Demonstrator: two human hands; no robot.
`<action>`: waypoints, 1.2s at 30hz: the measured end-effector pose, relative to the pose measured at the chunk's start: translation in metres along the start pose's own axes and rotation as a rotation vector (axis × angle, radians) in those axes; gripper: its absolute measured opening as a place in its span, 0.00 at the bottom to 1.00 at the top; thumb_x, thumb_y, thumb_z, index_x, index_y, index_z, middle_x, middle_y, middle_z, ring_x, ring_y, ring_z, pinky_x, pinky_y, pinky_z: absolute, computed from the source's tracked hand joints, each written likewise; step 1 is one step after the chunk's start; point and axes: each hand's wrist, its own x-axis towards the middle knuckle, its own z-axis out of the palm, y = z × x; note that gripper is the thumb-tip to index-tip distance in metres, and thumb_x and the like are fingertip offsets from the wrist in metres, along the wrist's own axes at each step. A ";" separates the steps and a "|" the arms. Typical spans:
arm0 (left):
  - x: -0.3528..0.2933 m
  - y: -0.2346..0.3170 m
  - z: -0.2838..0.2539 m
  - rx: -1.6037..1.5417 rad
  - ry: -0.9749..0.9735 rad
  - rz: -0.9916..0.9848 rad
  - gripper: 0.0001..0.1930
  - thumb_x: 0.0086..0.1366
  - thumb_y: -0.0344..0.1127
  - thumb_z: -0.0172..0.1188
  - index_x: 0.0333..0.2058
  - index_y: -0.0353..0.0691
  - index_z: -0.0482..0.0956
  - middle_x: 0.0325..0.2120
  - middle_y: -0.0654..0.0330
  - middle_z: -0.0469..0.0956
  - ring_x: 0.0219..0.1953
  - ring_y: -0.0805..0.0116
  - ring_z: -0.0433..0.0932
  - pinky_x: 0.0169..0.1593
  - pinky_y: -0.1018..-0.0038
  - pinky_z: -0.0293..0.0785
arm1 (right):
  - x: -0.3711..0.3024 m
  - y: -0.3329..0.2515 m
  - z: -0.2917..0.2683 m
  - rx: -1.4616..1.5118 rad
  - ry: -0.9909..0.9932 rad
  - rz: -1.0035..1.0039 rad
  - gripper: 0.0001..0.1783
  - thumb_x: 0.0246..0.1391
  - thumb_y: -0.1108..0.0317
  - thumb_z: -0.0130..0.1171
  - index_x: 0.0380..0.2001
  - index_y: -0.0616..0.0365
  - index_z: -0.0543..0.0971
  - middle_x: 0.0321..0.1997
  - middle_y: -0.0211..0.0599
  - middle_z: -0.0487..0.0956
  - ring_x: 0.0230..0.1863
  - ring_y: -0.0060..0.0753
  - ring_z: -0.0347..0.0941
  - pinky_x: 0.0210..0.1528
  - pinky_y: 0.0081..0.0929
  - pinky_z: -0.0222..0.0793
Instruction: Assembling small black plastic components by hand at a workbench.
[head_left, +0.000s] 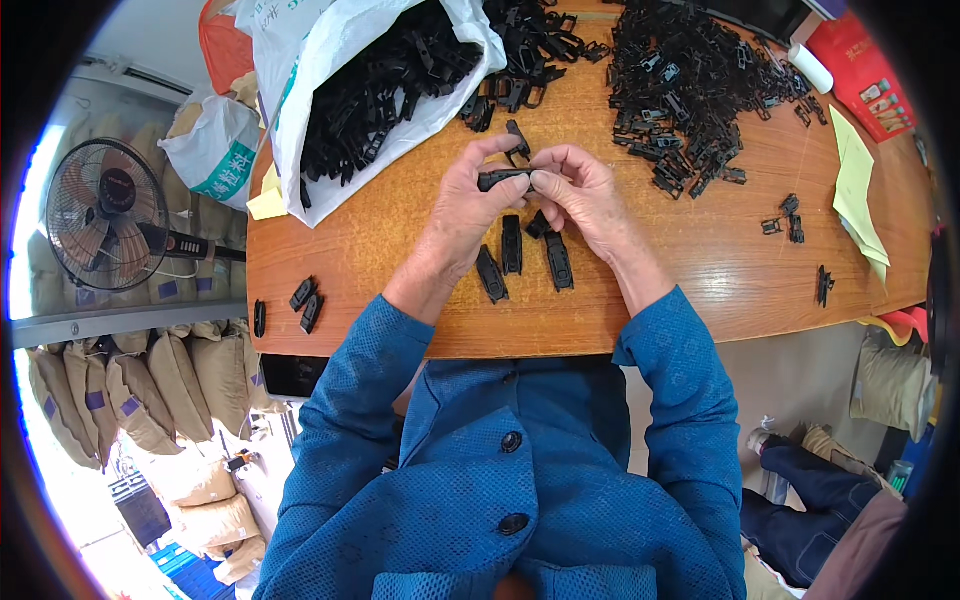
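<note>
Both hands pinch one black plastic clip [503, 178] between them above the wooden table [700, 260]. Left hand [470, 200] has thumb and fingers closed on the clip's left end; right hand [580, 190] has fingertips closed on its right end. A second small black part [517, 138] sticks up at 12 o'clock from the grip, touching the fingers; can't tell which hand holds it.

At 6 o'clock, just below the hands, a row of finished clips [512, 245] lies on the table, near each other. At 8 o'clock, well apart, a few loose clips [305, 300] near the table edge. At 11 o'clock, a white plastic bag [330, 130] spilling black parts. At 1 o'clock, a big pile of black parts [680, 80]. At 3 o'clock, scattered pieces [790, 215] and yellow paper [855, 180]. Fan [105, 215] far at 9 o'clock, off the table.
</note>
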 end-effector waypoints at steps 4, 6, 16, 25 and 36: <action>-0.014 -0.007 -0.009 0.256 0.017 0.120 0.16 0.60 0.30 0.58 0.47 0.35 0.71 0.34 0.60 0.77 0.38 0.73 0.76 0.43 0.78 0.71 | -0.006 -0.007 -0.002 -0.190 0.100 -0.116 0.11 0.54 0.66 0.60 0.39 0.58 0.76 0.27 0.26 0.75 0.23 0.16 0.69 0.21 0.13 0.65; -0.018 -0.016 -0.029 0.383 0.079 0.094 0.15 0.60 0.32 0.59 0.45 0.36 0.72 0.36 0.58 0.76 0.40 0.70 0.75 0.44 0.76 0.71 | -0.008 -0.010 -0.014 -0.171 0.245 -0.262 0.10 0.56 0.64 0.58 0.39 0.56 0.78 0.31 0.27 0.76 0.30 0.20 0.71 0.29 0.18 0.68; -0.013 -0.044 0.002 1.277 0.146 0.560 0.21 0.58 0.44 0.59 0.47 0.42 0.72 0.50 0.51 0.66 0.58 0.50 0.60 0.59 0.53 0.54 | -0.049 0.022 0.012 -1.380 0.337 -0.573 0.19 0.50 0.70 0.56 0.48 0.59 0.71 0.48 0.43 0.71 0.50 0.47 0.66 0.50 0.39 0.61; -0.022 -0.059 -0.031 1.245 0.200 0.661 0.10 0.57 0.35 0.56 0.38 0.39 0.74 0.43 0.55 0.70 0.54 0.53 0.65 0.56 0.54 0.58 | -0.034 0.036 0.047 -1.518 0.207 -0.595 0.18 0.50 0.71 0.50 0.47 0.58 0.71 0.45 0.42 0.70 0.45 0.44 0.66 0.48 0.37 0.60; -0.045 -0.047 -0.080 1.348 0.310 0.640 0.09 0.53 0.27 0.57 0.35 0.37 0.74 0.38 0.54 0.72 0.50 0.54 0.69 0.53 0.61 0.61 | -0.024 0.037 0.070 -1.184 0.292 -0.775 0.15 0.45 0.75 0.60 0.40 0.58 0.75 0.41 0.41 0.72 0.41 0.45 0.69 0.43 0.38 0.66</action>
